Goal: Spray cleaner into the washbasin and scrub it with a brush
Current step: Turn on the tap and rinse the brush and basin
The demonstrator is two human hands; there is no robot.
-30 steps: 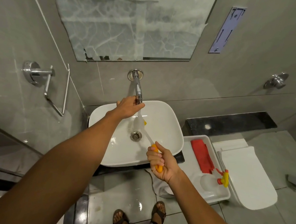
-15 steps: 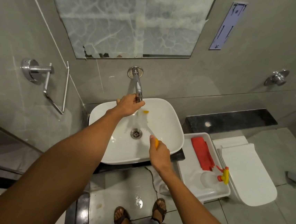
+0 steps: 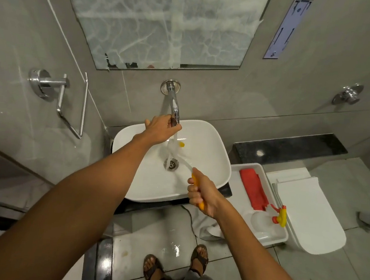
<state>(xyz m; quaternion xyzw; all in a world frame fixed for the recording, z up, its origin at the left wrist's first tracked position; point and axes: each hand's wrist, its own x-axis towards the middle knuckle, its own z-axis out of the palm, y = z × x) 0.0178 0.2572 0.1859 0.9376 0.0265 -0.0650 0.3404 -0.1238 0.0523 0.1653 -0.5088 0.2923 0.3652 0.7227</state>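
Observation:
A white washbasin (image 3: 212, 151) stands under a chrome wall tap (image 3: 174, 107), and water runs from the spout onto the drain (image 3: 171, 164). My left hand (image 3: 160, 128) is closed around the end of the tap. My right hand (image 3: 200, 193) grips the orange handle of a brush (image 3: 179, 149), whose white neck reaches across the bowl; its orange-tipped head sits in the stream. A spray bottle (image 3: 264, 221) with a red and yellow trigger lies in a white tray (image 3: 280, 238) to the right.
A folded red cloth (image 3: 253, 191) lies in the same tray. Right of it is a white toilet lid (image 3: 308, 215). A chrome towel ring (image 3: 70, 104) hangs on the left wall, a valve (image 3: 349, 94) on the right. My sandalled feet (image 3: 176, 263) stand on wet tiles.
My right hand pushed the brush further into the bowl, then drew back toward the front rim. Water keeps running. My left hand has stayed on the tap.

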